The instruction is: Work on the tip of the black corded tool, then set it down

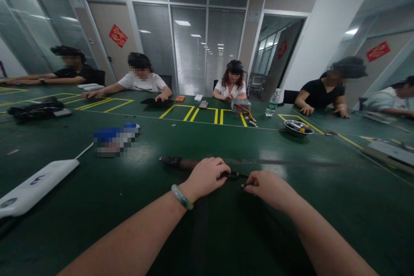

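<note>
In the head view, my left hand (210, 174), with a bangle (182, 197) on its wrist, is closed around a small dark piece (232, 175) near the middle of the green table (145, 207). To its right, my right hand (263, 185) pinches a thin dark cable (248, 184) with a small metallic tip on its left side. A dark rod-like tool (171, 162) with a metal end lies behind my left hand, which hides its right part.
A white numbered device (39, 185) lies at the left, with a blue-and-white item (114, 140) beyond it. Farther back are black gear (32, 110), a metal bowl (298, 128) of small parts and a water bottle (272, 104). Several people sit across the table.
</note>
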Demonstrator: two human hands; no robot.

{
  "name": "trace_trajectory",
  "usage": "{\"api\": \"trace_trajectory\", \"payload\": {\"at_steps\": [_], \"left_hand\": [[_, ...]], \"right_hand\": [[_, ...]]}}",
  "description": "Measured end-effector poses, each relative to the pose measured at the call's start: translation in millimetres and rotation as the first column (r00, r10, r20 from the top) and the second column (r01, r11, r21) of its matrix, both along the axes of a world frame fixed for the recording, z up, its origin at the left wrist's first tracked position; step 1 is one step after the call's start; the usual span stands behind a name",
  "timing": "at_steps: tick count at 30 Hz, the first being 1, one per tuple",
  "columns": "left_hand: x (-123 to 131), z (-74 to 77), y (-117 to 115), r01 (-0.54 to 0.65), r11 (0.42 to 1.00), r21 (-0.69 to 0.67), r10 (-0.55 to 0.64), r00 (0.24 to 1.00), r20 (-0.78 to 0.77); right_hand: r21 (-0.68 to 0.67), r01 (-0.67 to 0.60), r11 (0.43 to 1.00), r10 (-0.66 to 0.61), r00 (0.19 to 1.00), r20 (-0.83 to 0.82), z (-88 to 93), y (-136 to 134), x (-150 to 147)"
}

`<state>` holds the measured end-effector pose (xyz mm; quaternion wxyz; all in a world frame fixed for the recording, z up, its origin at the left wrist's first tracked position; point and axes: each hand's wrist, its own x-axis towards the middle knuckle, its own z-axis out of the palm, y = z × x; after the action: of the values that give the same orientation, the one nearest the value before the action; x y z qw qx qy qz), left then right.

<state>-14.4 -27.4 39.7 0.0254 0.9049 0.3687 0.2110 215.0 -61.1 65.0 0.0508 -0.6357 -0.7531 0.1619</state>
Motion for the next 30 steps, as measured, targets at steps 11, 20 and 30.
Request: {"api": "trace_trajectory", "payload": {"at_steps": [11, 20, 30], "left_hand": [[2.6, -4.0, 1.4, -0.038, 0.999, -0.031, 0.039, 0.999, 0.034], [1.9, -6.9, 3.8, -0.034, 0.999, -0.039, 0.036, 0.998, 0.042], [3.4, -4.6, 2.8, -0.03, 0.999, -0.043, 0.032, 0.999, 0.044]], "right_hand": [[0.17, -0.027, 0.985, 0.037, 0.998, -0.056, -11.1, 12.1, -15.7], [0.232, -0.111, 0.966, 0.133, 0.987, -0.085, -21.4, 19.4, -9.3], [0.313, -0.142, 0.939, 0.196, 0.97, -0.147, -21.8, 18.0, -11.3]]}}
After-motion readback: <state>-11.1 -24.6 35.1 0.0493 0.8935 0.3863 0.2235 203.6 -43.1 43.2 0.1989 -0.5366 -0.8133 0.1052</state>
